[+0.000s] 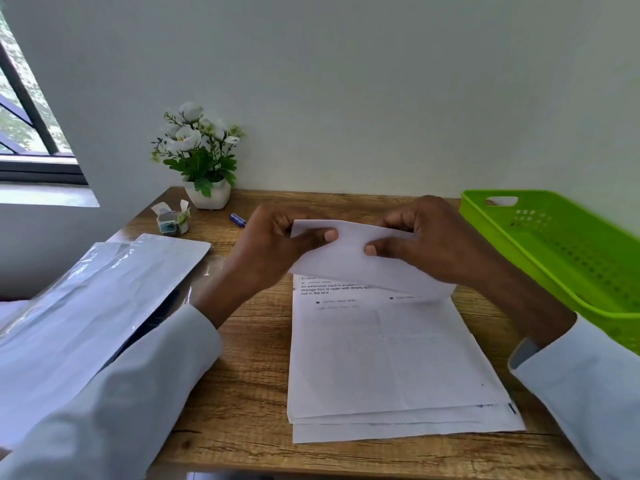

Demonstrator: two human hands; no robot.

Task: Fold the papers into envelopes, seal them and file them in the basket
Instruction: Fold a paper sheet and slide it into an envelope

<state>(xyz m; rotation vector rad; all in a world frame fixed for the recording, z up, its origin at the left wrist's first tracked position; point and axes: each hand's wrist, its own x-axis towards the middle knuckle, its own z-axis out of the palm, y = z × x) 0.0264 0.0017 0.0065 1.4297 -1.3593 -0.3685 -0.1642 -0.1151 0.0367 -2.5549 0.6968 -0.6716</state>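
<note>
Head view: both my left hand (pixel 277 244) and right hand (pixel 422 244) pinch the folded paper (pixel 349 258) above the stack (pixel 391 358), to press its crease.

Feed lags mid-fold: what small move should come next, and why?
Probably press the crease flat: both hands, left hand and right hand, pinch the folded white paper sheet above the white paper stack, and it looks unsealed.

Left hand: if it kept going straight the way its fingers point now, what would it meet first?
Likely the right hand: the left hand points rightward along the folded paper both pinch. Depth is hard to judge.
</note>
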